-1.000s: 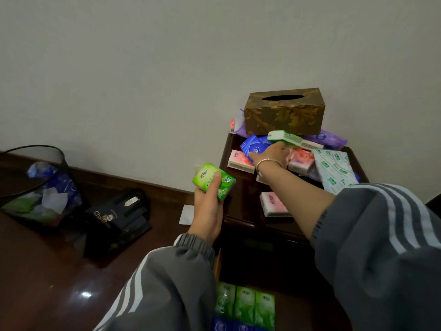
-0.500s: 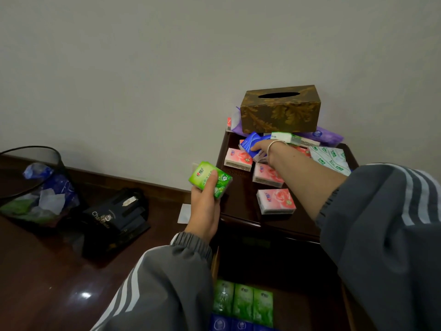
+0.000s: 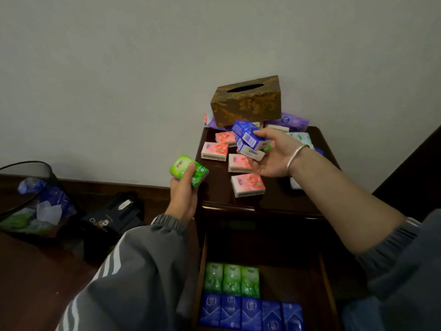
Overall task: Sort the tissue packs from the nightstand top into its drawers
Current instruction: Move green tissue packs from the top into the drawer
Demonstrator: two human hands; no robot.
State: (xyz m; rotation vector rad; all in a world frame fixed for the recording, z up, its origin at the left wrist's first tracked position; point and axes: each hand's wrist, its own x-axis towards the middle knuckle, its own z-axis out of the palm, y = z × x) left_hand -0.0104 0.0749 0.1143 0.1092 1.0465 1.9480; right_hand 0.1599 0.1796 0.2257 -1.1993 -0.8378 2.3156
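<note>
Lying open nearest, the dark wooden drawer [image 3: 325,278] holds rows of green tissue packs [image 3: 231,279] and blue tissue packs [image 3: 250,311]. The left hand [image 3: 183,197] grips a bright green pack [image 3: 188,170] beside the glossy dark nightstand top [image 3: 219,189]. The right hand [image 3: 274,155] clutches blue packs [image 3: 249,142] above scattered pink packs [image 3: 247,185]. Behind, a gold-patterned tissue box [image 3: 247,101] stands against the pale grey wall [image 3: 119,80].

The blue packs [image 3: 248,139] in the right grip [image 3: 274,156] and the green pack [image 3: 188,170] in the left grip [image 3: 183,194] wear glossy plastic film. Beneath the right grip, the nightstand [image 3: 217,191] is dark polished wood. Beyond it the tissue box [image 3: 245,103] looks matt; at its wrist, a smooth metal bangle [image 3: 296,154]
</note>
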